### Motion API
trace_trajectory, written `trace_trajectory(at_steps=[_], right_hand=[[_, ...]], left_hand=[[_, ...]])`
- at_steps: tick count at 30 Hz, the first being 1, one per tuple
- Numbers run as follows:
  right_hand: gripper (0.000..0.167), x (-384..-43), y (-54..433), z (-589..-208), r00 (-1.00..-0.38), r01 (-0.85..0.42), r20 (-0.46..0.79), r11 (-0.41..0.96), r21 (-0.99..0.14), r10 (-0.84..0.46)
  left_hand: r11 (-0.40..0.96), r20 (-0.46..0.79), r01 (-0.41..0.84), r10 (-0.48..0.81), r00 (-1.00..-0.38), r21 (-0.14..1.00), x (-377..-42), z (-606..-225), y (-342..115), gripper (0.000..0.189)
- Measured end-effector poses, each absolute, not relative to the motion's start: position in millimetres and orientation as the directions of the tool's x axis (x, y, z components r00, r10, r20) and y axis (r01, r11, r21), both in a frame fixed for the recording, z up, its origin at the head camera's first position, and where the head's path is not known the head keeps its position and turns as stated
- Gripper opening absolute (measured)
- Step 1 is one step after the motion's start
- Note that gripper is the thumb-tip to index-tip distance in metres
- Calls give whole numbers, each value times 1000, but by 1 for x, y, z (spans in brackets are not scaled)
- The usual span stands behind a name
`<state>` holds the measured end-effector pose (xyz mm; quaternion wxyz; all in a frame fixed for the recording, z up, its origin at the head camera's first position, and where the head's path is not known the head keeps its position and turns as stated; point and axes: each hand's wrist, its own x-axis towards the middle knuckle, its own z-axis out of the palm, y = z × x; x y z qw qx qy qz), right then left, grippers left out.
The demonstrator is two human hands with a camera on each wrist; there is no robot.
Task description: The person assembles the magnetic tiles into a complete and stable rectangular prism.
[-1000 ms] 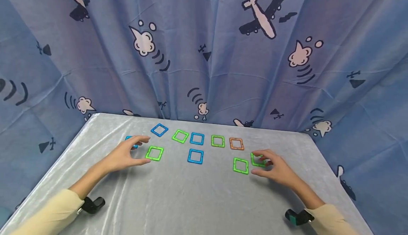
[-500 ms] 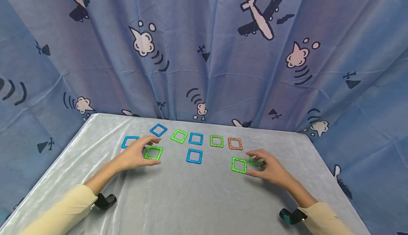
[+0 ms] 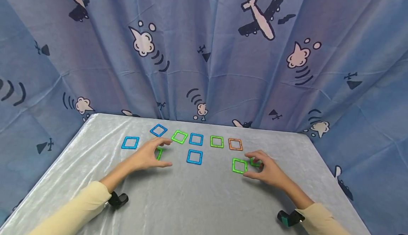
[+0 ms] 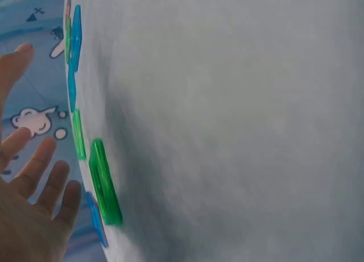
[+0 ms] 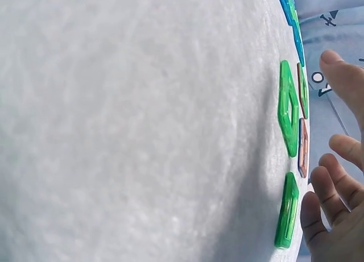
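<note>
In the head view my left hand (image 3: pixel 148 155) hovers with thumb and fingers spread apart, holding nothing. It partly covers a green square magnetic tile (image 3: pixel 160 152), which lies flat below the palm; the left wrist view shows this green tile (image 4: pixel 105 185) beside the fingers. My right hand (image 3: pixel 267 168) is held over the right side, thumb and fingers apart and nothing between them. One green tile (image 3: pixel 253 162) is mostly hidden behind its fingers. Just left of the fingertips lies another green tile (image 3: pixel 233 165).
A blue tile (image 3: pixel 130 147) lies far left. Along the back are another blue tile (image 3: pixel 153 133), green tiles, a blue one and an orange tile (image 3: pixel 236 149). A blue tile (image 3: pixel 194 162) lies mid-table. Behind the pale cloth-covered table (image 3: pixel 197 203) hangs a patterned curtain (image 3: pixel 178 50).
My left hand has moved right, uncovering the far-left blue tile and passing in front of the green one. My right hand has shifted slightly left. The tiles lie as before.
</note>
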<state>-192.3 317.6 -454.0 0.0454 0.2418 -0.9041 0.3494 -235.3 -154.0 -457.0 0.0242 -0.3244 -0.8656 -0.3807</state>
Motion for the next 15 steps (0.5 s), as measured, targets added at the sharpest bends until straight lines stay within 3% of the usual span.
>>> trace_trajectory(at_steps=[15], right_hand=[[61,-193,312,-457,-894,-446,243,700,-557,-376]], left_hand=[[518,271,600,575,-772,609,-247,-459,-117,79]])
